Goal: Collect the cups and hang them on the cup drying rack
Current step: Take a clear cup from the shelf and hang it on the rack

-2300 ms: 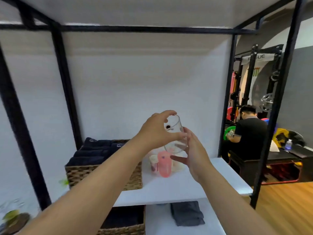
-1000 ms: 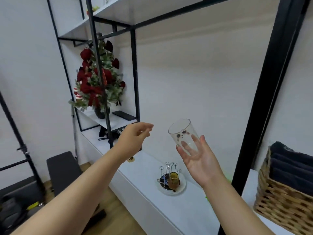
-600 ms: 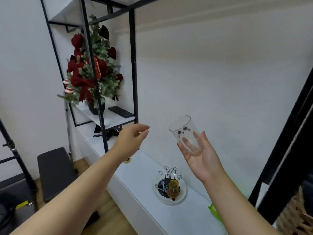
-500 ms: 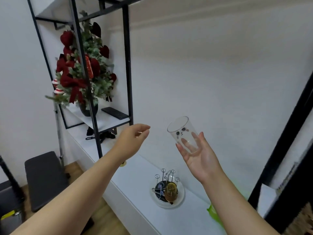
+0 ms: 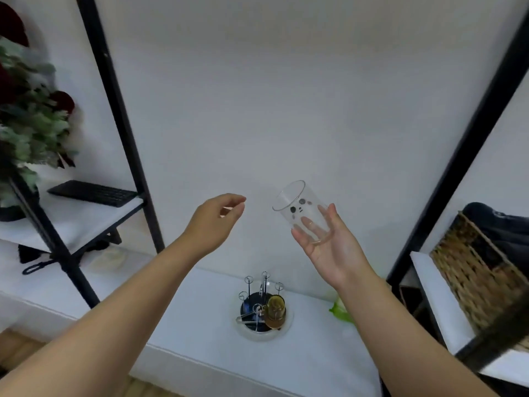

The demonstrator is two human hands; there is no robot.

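My right hand (image 5: 329, 247) holds a clear glass cup (image 5: 300, 210) with small dark spots, tilted with its mouth up and to the left, resting in my palm and fingers. To its left my left hand (image 5: 213, 222) hovers, empty and loosely curled. Below both hands, on the low white shelf (image 5: 200, 333), stands the cup drying rack (image 5: 262, 308): thin metal prongs on a dark round base inside a white dish. An amber cup (image 5: 275, 310) hangs upside down on one prong at the rack's right side.
Black shelf posts (image 5: 114, 116) rise at left and right. A red-and-green flower arrangement (image 5: 25, 127) and a black keyboard (image 5: 91, 192) sit on the left shelf. A wicker basket (image 5: 481, 270) with dark towels is at right. Something green (image 5: 340, 310) lies right of the rack.
The view has swung right and closer to the drying rack. The glass stays in my right hand, and my left hand stays off it.
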